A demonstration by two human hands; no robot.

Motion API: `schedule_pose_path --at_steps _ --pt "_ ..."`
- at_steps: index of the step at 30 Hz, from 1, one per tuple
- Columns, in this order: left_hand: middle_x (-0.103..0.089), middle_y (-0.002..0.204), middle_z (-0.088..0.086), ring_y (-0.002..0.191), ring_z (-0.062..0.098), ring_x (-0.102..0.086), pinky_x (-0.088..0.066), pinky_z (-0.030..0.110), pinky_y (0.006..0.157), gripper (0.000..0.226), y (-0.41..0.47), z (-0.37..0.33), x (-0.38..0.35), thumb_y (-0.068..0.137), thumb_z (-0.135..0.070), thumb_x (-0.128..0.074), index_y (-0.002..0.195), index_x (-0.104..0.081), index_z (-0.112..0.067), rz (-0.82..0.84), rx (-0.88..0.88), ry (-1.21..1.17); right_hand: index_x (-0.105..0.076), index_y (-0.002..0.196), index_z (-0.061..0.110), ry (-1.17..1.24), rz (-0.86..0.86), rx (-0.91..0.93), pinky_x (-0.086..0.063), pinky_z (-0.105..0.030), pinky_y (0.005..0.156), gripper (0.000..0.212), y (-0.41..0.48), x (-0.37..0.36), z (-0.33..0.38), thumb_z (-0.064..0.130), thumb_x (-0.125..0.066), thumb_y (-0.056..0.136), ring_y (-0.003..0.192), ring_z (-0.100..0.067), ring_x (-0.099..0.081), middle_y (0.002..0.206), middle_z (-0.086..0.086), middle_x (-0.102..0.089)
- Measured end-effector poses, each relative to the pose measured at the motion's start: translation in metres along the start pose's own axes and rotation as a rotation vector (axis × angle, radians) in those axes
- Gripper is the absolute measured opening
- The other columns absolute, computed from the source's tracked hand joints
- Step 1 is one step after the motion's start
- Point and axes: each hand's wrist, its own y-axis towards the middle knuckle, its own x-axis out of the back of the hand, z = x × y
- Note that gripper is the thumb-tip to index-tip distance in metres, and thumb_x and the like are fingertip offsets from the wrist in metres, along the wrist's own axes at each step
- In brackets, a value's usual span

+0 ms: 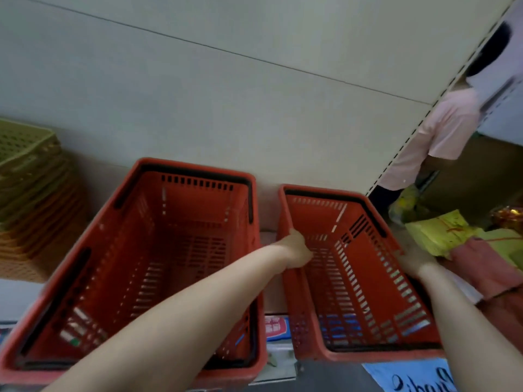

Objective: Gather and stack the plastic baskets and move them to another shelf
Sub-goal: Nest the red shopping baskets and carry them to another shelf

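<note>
Two empty red plastic baskets stand side by side on a shelf. The bigger-looking left basket (158,250) has black handles folded along its rim. My left hand (297,250) reaches across it and grips the left rim of the right basket (356,278), fingers inside the wall. My right hand (416,264) holds the same basket's right rim from outside. A stack of several green and orange perforated baskets (31,193) sits at the far left of the shelf.
A pale back panel (226,94) rises behind the baskets. A person in a pink shirt (435,137) stands at the right beyond the shelf upright. Yellow and red packages (464,244) lie to the right. A blue paper sign (410,376) hangs on the shelf edge.
</note>
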Motion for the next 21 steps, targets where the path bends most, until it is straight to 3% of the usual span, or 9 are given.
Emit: schedule_pose_path --at_steps 2,4,8,11,15,19,21 --pt "-0.037 0.151 0.025 0.136 0.036 -0.042 -0.036 0.034 0.105 0.079 0.009 0.000 -0.007 0.097 -0.016 -0.044 0.152 0.009 0.004 -0.006 0.034 0.037 -0.063 0.125 -0.004 0.077 -0.040 -0.002 -0.050 -0.037 0.085 0.058 0.029 -0.017 -0.011 0.045 -0.049 0.099 0.108 -0.039 -0.064 0.122 -0.027 -0.066" --pt "-0.042 0.148 0.024 0.134 0.035 -0.045 -0.039 0.035 0.104 0.078 0.013 0.005 -0.010 0.094 -0.011 -0.047 0.153 0.002 0.002 -0.029 0.042 0.016 -0.066 0.119 -0.001 0.130 -0.100 0.016 -0.053 -0.041 0.083 0.037 0.067 -0.033 -0.029 0.026 -0.053 0.099 0.102 -0.040 -0.066 0.116 -0.026 -0.068" --pt "-0.058 0.134 0.014 0.119 0.030 -0.058 -0.050 0.038 0.099 0.058 0.015 0.025 -0.005 0.086 -0.007 -0.053 0.142 -0.037 -0.011 -0.104 0.001 -0.127 -0.061 0.128 0.007 0.159 -0.155 0.035 -0.044 -0.034 0.076 0.035 0.035 -0.022 -0.021 0.026 -0.046 0.102 0.108 -0.041 -0.062 0.124 -0.024 -0.064" --pt "-0.061 0.130 0.008 0.115 0.027 -0.061 -0.051 0.038 0.097 0.057 -0.003 0.023 0.002 0.087 -0.012 -0.054 0.141 -0.041 -0.019 -0.122 -0.089 -0.207 -0.061 0.130 0.013 0.225 -0.238 -0.019 -0.049 -0.037 0.076 0.036 0.014 -0.010 -0.025 0.024 -0.051 0.098 0.099 -0.041 -0.063 0.121 -0.024 -0.066" --pt "-0.069 0.120 0.003 0.107 0.022 -0.066 -0.053 0.042 0.097 0.060 -0.032 0.021 0.017 0.070 -0.024 -0.059 0.130 -0.055 -0.025 -0.139 -0.271 -0.405 -0.063 0.126 0.015 0.299 -0.423 -0.023 -0.049 -0.045 0.089 0.037 -0.036 0.016 -0.025 0.014 -0.053 0.090 0.110 -0.045 -0.062 0.120 -0.025 -0.067" --pt "-0.069 0.116 -0.005 0.101 0.011 -0.069 -0.054 0.037 0.095 0.040 -0.066 0.022 0.042 0.078 -0.011 -0.064 0.111 -0.061 -0.034 -0.122 -0.436 -0.560 -0.063 0.125 0.021 0.377 -0.620 0.007 -0.049 -0.046 0.089 0.041 -0.098 0.046 -0.016 0.011 -0.049 0.088 0.108 -0.046 -0.061 0.118 -0.023 -0.067" --pt "-0.066 0.113 -0.009 0.092 0.000 -0.069 -0.056 0.029 0.088 0.049 -0.084 0.022 0.058 0.086 0.005 -0.058 0.104 -0.055 -0.041 -0.133 -0.538 -0.620 -0.063 0.126 0.021 0.404 -0.702 0.012 -0.049 -0.045 0.086 0.042 -0.130 0.059 -0.009 0.009 -0.046 0.089 0.107 -0.046 -0.061 0.116 -0.024 -0.068"
